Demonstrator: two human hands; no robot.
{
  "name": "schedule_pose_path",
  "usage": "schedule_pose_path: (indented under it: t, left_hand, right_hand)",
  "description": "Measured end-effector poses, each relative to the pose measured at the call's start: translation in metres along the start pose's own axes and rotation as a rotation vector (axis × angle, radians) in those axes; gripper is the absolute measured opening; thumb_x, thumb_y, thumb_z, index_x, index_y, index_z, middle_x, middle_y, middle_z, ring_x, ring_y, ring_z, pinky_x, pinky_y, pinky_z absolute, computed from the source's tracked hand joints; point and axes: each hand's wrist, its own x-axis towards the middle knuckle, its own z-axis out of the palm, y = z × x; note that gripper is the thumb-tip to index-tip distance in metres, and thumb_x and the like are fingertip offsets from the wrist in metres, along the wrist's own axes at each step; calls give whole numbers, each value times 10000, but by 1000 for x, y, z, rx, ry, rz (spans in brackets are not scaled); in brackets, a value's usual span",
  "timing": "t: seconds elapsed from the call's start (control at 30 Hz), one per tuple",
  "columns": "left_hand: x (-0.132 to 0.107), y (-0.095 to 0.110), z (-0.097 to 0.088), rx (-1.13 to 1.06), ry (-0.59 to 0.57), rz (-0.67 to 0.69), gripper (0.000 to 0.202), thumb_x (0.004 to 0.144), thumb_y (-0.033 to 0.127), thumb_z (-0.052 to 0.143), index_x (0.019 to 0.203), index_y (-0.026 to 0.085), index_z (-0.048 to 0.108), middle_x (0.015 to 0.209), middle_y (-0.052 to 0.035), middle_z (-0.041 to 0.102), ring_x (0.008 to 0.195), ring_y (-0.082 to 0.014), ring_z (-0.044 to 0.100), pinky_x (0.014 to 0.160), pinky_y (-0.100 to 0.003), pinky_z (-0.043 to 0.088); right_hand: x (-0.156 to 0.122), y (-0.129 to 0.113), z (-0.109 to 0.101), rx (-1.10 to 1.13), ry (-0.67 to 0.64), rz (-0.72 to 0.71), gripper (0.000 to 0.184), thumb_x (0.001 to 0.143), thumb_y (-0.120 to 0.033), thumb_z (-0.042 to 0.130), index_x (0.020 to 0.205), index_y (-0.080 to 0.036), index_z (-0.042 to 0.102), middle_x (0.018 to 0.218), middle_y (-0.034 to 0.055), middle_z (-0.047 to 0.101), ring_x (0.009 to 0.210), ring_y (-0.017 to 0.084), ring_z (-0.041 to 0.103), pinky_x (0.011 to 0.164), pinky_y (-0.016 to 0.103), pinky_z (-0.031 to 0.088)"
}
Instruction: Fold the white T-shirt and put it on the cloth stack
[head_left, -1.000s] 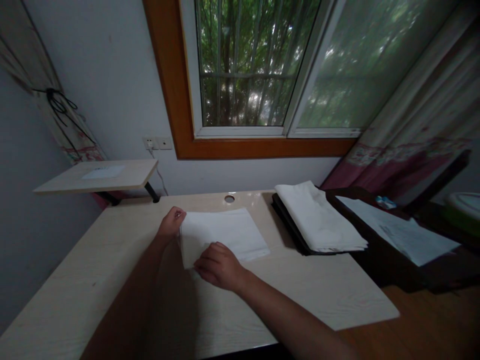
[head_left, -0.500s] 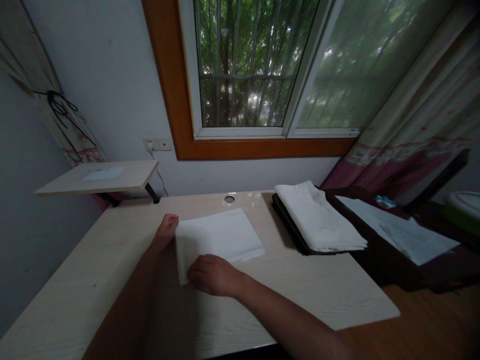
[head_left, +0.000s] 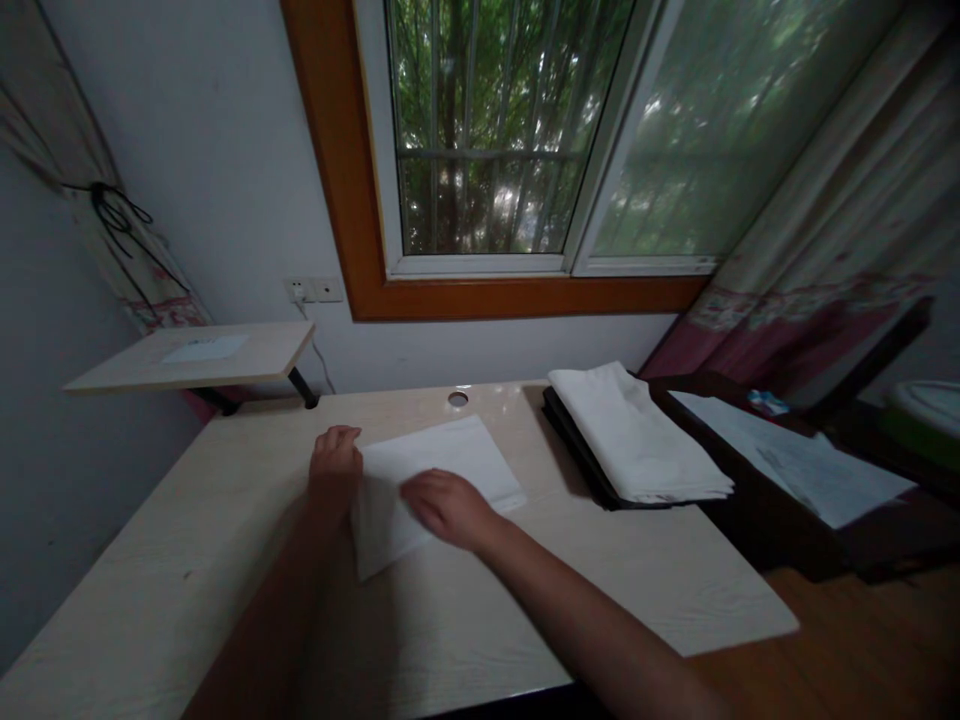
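A white folded cloth lies flat on the pale wooden desk, a little left of its middle. My left hand rests at the cloth's left edge, fingers curled down onto it. My right hand lies on top of the cloth near its front half, fingers stretched and pressed flat, slightly blurred. Neither hand lifts the cloth off the desk.
A stack of white folded cloths sits on a dark tray at the desk's right. Beyond it a dark table holds papers. A small side shelf juts out at the left; a cable hole marks the desk's back.
My right hand has slid from the cloth's front-left corner up onto its middle. The cloth has turned slightly, its front corner lying nearer to me. My left hand shifted a little along the left edge.
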Motion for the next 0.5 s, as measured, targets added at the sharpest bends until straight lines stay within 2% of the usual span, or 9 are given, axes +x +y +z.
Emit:
schedule_pose_path:
  t: [0.1, 0.2, 0.27, 0.37, 0.5]
  left_hand:
    - [-10, 28, 12, 156, -55, 167, 392, 875, 173, 457, 1215, 205, 648, 1358, -141, 606, 1343, -312, 486, 1170, -516, 301]
    - [-26, 51, 32, 214, -144, 210, 423, 925, 252, 457, 1320, 205, 603, 1463, -146, 550, 1412, -348, 428, 1168, -583, 276]
    - [-34, 57, 41, 215, -185, 200, 452, 952, 309, 443, 1366, 187, 575, 1504, -165, 503, 1418, -363, 424, 1158, -596, 285]
    - [-40, 47, 41, 233, -200, 178, 488, 975, 365, 419, 1411, 180, 538, 1537, -178, 456, 1435, -354, 405, 1174, -596, 259]
    - [-40, 9, 21, 313, -215, 88, 512, 983, 409, 393, 1431, 192, 510, 1546, -170, 447, 1454, -350, 375, 1169, -615, 246]
  right_hand:
    - [7, 31, -4, -140, 63, 220, 383, 1019, -297, 475, 1364, -174, 585, 1418, 135, 587, 1324, 231, 527, 1119, 425, 414]
    - [8, 55, 1, -264, -45, 337, 496, 1018, -404, 484, 1435, -140, 523, 1547, 177, 430, 1441, 277, 394, 1174, 489, 330]
    - [4, 67, 2, -305, -103, 369, 531, 1022, -448, 465, 1462, -153, 496, 1578, 167, 380, 1477, 280, 331, 1192, 506, 286]
    - [-11, 83, -7, -347, -121, 433, 547, 1032, -465, 425, 1498, -181, 452, 1605, 143, 332, 1504, 270, 271, 1208, 503, 239]
    - [-40, 104, -35, -407, -141, 607, 586, 1038, -485, 370, 1546, -193, 372, 1634, 122, 271, 1524, 268, 207, 1216, 507, 180]
